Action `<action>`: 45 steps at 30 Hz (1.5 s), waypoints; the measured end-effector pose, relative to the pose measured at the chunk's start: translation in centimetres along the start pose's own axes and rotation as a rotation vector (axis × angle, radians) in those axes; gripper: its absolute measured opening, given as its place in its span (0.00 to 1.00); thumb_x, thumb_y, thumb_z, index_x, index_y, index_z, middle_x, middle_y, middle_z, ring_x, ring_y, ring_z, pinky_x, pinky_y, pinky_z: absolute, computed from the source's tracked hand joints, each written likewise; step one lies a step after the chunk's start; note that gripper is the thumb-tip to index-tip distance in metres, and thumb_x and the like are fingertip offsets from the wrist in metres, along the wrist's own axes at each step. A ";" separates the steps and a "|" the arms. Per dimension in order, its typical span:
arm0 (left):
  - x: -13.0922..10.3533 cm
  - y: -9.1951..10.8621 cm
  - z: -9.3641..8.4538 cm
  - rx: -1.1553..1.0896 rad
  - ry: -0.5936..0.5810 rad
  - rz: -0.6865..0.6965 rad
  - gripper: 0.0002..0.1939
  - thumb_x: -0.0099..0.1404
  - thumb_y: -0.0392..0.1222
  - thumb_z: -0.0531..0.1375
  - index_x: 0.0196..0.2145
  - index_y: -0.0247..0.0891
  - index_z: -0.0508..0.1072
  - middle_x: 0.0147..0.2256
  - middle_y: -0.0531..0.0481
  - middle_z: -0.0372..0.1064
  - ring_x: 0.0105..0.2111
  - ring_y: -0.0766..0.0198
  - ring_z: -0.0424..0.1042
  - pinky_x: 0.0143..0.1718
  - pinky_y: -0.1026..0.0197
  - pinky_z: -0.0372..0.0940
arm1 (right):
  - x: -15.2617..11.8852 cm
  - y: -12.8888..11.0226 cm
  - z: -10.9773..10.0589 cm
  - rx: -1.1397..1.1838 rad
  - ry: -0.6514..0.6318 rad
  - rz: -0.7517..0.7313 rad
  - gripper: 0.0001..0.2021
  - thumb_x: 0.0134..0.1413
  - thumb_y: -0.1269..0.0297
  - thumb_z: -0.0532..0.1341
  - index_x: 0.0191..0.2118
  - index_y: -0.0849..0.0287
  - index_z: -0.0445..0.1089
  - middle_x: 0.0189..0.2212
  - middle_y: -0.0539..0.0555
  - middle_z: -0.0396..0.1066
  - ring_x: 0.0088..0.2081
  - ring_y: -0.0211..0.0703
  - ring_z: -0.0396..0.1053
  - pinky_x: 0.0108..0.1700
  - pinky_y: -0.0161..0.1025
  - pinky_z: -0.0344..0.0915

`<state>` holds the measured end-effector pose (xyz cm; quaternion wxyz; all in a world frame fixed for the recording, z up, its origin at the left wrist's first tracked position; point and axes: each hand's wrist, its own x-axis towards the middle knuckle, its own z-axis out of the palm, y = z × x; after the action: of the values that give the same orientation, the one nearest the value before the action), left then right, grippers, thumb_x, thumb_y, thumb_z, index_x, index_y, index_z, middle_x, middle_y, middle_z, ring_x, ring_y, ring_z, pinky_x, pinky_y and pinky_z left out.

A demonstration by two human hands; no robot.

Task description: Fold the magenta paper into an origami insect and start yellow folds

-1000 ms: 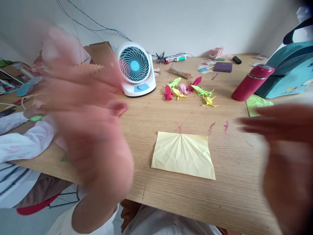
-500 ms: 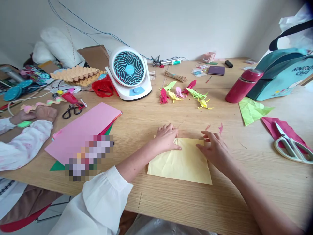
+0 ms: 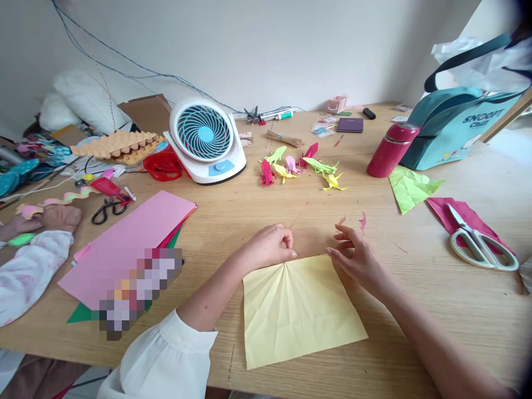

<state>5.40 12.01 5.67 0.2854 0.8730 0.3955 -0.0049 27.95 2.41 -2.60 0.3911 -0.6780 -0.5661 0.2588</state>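
A pale yellow sheet of paper (image 3: 303, 310) lies on the wooden table, its creases fanning out from a point on the far edge. My left hand (image 3: 276, 243) is at the sheet's far left edge with its fingers curled; whether they pinch anything is hidden. At the far right corner, my right hand (image 3: 353, 252) has its thumb at the paper and its fingers apart above the table. Beyond both hands are small folded paper figures in red, green, pink and yellow (image 3: 333, 181).
White-handled scissors (image 3: 477, 249) rest on red paper at the right, near a red bottle (image 3: 393, 149) and a teal bag (image 3: 449, 130). A white fan (image 3: 208, 141) stands at the back left. Pink paper (image 3: 133, 244) lies left, beside another person's hands (image 3: 62, 216).
The yellow sheet has turned and come nearer, showing more of its creases. My left hand has come off the sheet's surface and its fingers have curled. The camera view has shifted.
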 end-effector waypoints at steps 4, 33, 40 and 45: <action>-1.7 0.6 1.2 0.047 0.015 -0.017 0.22 0.56 0.53 0.68 0.41 0.38 0.67 0.47 0.46 0.70 0.47 0.55 0.70 0.43 0.58 0.63 | 0.0 0.1 0.2 0.049 -0.046 0.026 0.32 0.55 0.47 0.62 0.61 0.56 0.58 0.49 0.61 0.68 0.42 0.48 0.71 0.45 0.50 0.71; -3.6 3.7 4.1 0.122 -0.109 -0.082 0.20 0.56 0.44 0.69 0.42 0.39 0.67 0.41 0.44 0.75 0.43 0.48 0.75 0.39 0.54 0.65 | -1.7 -0.9 -0.1 0.172 -0.251 0.000 0.30 0.56 0.44 0.61 0.60 0.51 0.60 0.51 0.59 0.69 0.47 0.49 0.71 0.49 0.48 0.71; -2.3 2.2 2.4 0.019 -0.119 0.060 0.10 0.58 0.46 0.64 0.27 0.40 0.68 0.33 0.50 0.74 0.37 0.56 0.74 0.32 0.60 0.59 | -1.5 -1.1 -0.5 0.235 -0.281 -0.023 0.32 0.54 0.47 0.65 0.62 0.51 0.58 0.47 0.56 0.71 0.44 0.48 0.72 0.47 0.44 0.71; -1.4 1.7 1.3 -0.214 -0.163 0.047 0.09 0.59 0.46 0.61 0.28 0.39 0.69 0.27 0.55 0.69 0.28 0.64 0.68 0.25 0.64 0.52 | -1.2 -1.7 -0.9 0.283 -0.333 0.071 0.29 0.54 0.47 0.64 0.59 0.54 0.63 0.46 0.56 0.74 0.45 0.50 0.72 0.43 0.42 0.71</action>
<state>5.86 9.51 5.78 0.4083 0.8431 0.3489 -0.0270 27.39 1.11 -0.81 0.3741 -0.5837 -0.5565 0.4579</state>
